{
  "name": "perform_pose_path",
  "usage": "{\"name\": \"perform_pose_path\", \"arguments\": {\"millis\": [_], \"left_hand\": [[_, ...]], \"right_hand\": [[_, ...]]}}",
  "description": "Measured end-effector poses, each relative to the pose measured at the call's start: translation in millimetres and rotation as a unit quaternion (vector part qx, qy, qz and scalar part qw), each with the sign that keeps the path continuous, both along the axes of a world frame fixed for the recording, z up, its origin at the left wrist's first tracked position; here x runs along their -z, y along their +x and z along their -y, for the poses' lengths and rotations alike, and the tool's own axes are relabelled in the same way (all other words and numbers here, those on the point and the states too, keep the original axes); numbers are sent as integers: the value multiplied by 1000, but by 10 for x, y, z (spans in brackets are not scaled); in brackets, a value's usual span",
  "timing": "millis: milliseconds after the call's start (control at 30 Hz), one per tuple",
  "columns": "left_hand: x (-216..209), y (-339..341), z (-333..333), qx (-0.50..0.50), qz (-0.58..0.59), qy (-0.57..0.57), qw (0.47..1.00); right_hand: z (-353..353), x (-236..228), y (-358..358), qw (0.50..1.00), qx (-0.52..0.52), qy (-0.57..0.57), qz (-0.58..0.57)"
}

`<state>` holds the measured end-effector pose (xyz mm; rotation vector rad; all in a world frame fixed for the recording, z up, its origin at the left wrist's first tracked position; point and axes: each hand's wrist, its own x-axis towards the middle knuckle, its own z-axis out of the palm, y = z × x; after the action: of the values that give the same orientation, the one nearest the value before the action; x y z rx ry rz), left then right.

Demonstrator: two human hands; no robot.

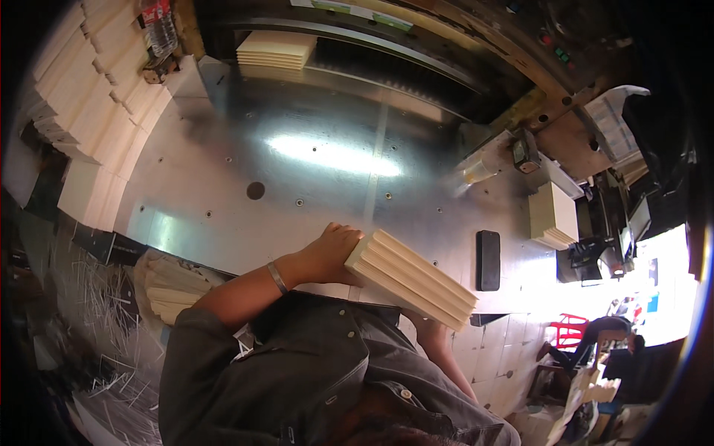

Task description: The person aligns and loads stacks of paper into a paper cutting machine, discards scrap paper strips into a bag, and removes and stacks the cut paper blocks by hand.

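A thick stack of cream paper booklets (413, 279), its long edge ridged in layers, is held tilted in front of my body at the near edge of the metal table. My left hand (335, 253) is closed round its left end, with a bracelet on the wrist. Under the right end of the stack is my right hand (424, 324), which bears that end; its fingers are mostly hidden behind the paper. A similar cream stack (277, 49) lies at the back of the table, beside the dark slot of the machine.
Tall piles of cream paper (97, 97) line the left side, with a plastic bottle (160, 30) behind. On the right are a black phone (488, 260), another paper stack (553, 215) and a clear container (480, 171). Paper strips (111, 320) litter the lower left. A person (595, 338) is bent over by a red chair (569, 329).
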<state>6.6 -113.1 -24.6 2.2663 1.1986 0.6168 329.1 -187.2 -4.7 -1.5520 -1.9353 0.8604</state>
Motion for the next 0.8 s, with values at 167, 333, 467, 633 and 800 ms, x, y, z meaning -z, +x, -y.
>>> {"name": "perform_pose_path", "arguments": {"millis": [167,333,467,633,800], "left_hand": [[-1,58,-14,26,13,42,999],[-21,143,-106,49,24,68,996],[43,234,-246,78,-32,11,996],[0,222,-362,80,18,46,996],[61,294,-460,92,-22,27,995]], "right_hand": [[93,606,345,990,-36,112,72],[143,457,386,1000,23,5,-6],[166,562,450,986,-8,96,136],[103,621,546,980,-13,78,180],[157,765,585,987,-1,57,150]]}}
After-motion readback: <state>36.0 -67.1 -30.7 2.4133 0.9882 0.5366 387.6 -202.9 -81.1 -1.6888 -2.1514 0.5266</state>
